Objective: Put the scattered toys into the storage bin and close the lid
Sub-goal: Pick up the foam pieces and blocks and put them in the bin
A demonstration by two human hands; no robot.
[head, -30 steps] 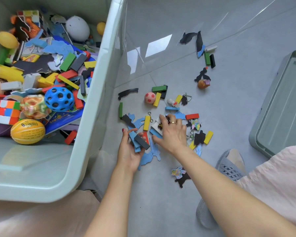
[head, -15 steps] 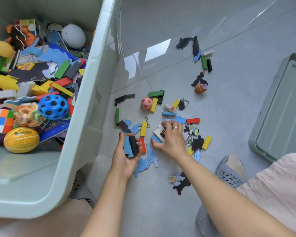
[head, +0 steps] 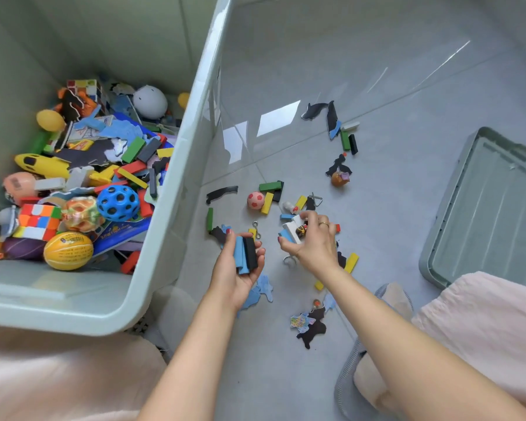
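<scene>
Your left hand, centre frame, cupped a stack of blue and black flat blocks palm-up as a carrier; your right hand pinched a white block. Pale green plastic bin sat open at left, lid off at right edge.

Left hand palm-up, cupped; right hand pinching, palm-down.
</scene>
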